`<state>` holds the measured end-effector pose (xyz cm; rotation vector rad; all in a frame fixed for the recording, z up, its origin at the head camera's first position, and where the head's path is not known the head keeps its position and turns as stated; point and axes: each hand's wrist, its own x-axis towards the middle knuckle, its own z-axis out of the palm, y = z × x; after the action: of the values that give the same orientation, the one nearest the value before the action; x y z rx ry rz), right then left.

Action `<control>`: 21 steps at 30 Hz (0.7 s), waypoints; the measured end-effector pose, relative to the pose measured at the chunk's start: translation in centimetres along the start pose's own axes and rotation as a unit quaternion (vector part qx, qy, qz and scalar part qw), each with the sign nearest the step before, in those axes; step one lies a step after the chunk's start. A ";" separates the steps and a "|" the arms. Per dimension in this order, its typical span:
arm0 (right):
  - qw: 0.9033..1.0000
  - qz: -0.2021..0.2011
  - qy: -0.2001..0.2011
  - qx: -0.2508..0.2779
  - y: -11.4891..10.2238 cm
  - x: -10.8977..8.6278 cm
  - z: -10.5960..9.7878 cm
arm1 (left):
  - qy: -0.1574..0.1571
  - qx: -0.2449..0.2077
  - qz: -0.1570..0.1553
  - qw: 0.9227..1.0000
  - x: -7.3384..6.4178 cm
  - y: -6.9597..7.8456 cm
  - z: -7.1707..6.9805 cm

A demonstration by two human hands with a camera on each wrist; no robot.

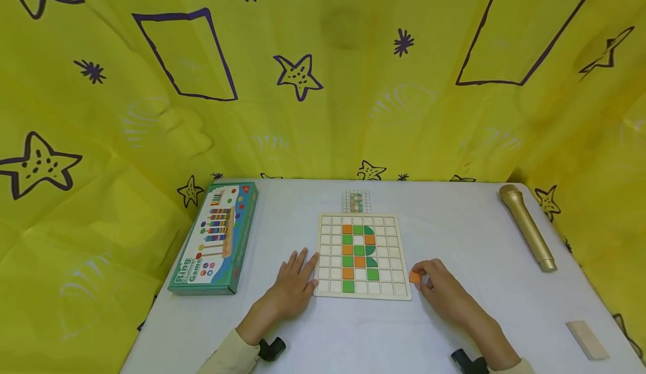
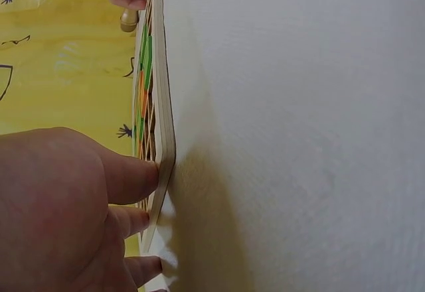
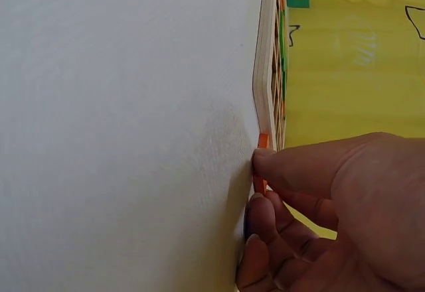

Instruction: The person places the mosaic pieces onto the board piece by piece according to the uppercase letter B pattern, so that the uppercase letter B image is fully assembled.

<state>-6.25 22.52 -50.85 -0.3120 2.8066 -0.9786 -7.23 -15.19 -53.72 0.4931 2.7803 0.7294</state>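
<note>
A wooden grid board point(image 1: 328, 256) lies flat at the middle of the table, with orange and green square tiles and green rounded tiles set in some of its cells. My left hand point(image 1: 292, 287) rests at the board's left edge, its fingers spread and straight; in the left wrist view the thumb point(image 2: 136, 178) touches that edge. Beside the board's lower right side, my right hand point(image 1: 441, 287) pinches an orange tile point(image 1: 415, 277) between thumb and fingers. The right wrist view shows this orange tile point(image 3: 263, 141) near the board's corner. Behind the board lies a small pattern card point(image 1: 345, 200).
To the left stands a green ring game box point(image 1: 217, 239). A gold microphone point(image 1: 527, 228) lies at the right, and a pale flat block point(image 1: 587, 340) sits near the front right edge. Yellow patterned cloth point(image 1: 343, 133) hangs behind the white table point(image 1: 363, 340).
</note>
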 end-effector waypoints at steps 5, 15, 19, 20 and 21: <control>1.000 0.002 -0.005 0.008 0.0 0.0 -0.1 | -0.005 0.000 -0.002 1.000 -0.1 0.4 -0.4; 1.000 -0.012 -0.015 -0.005 0.2 0.5 -0.4 | -0.022 0.012 -0.003 1.000 -0.6 1.7 -1.8; 1.000 -0.022 0.002 -0.016 0.0 0.6 -0.7 | -0.024 0.014 -0.003 1.000 -0.5 1.6 -1.7; 0.999 -0.025 0.007 -0.019 -0.1 0.7 -0.8 | -0.024 0.015 -0.004 1.000 -0.4 1.6 -1.7; 0.999 -0.028 0.012 -0.021 -0.3 0.8 -0.9 | -0.025 0.016 -0.005 1.000 -0.4 1.5 -1.7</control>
<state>-7.15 22.64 -50.06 -0.3885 2.8585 -0.9423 -6.98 -14.82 -51.42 0.4952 2.7504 0.6627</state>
